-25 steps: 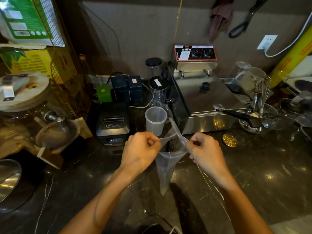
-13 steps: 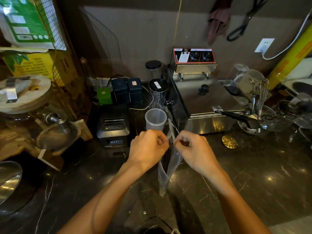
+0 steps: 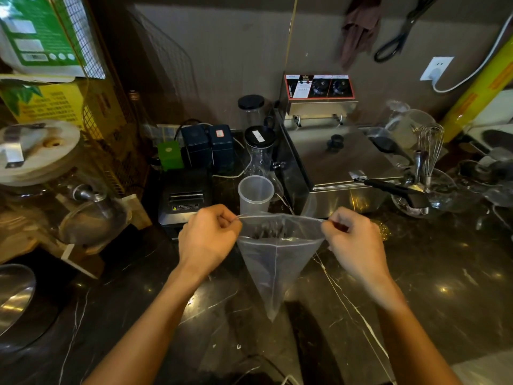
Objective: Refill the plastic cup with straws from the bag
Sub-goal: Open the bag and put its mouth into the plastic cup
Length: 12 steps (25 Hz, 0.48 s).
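Both hands pinch the top edge of the clear plastic bag (image 3: 273, 262), the left hand (image 3: 208, 237) clamped on one corner, the right hand (image 3: 353, 237) on the other, stretching its mouth wide above the dark worktop (image 3: 444, 287). The empty plastic cup (image 3: 254, 194) stands just behind. Keep the pull even so the mouth opens fully; dark shapes inside may be straws, though that is hard to tell. Half a second ago the hands were nearly touching; now they are well apart.

Drinks-shop counter (fryer (image 3: 341, 159), receipt printer (image 3: 184, 200))
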{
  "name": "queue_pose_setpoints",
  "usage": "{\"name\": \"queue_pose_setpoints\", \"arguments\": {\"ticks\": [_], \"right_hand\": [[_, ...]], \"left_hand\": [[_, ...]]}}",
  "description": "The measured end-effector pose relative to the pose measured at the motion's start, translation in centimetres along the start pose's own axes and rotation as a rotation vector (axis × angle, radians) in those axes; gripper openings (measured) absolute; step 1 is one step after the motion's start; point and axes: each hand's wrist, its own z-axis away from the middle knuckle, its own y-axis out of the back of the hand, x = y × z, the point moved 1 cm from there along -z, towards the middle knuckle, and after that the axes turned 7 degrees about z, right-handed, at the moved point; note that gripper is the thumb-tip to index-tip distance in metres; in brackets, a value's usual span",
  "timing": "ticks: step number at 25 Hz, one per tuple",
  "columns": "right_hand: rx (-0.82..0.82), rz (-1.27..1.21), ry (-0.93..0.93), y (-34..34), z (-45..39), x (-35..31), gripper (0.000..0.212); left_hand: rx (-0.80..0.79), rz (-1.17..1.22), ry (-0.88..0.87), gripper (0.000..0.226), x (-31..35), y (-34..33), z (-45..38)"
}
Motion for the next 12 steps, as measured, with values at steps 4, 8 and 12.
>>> {"name": "queue_pose_setpoints", "arguments": {"ticks": [4, 8, 12], "right_hand": [[-0.053, -0.111, 0.030, -1.2, 0.2, -0.9, 0.018], [-0.064, -0.184, 0.001, -2.1, -0.4, -1.1, 0.020], [-0.143, -0.250, 0.002, -3.2, -0.5, -1.5, 0.021]], "left_hand": [[-0.025, 0.083, -0.120, 0.023, 0.5, -1.0, 0.3], [-0.134, 0.088, -0.329, 0.046, 2.3, -1.5, 2.1], [-0.317, -0.137, -0.381, 0.042, 2.2, -3.1, 2.1]]}}
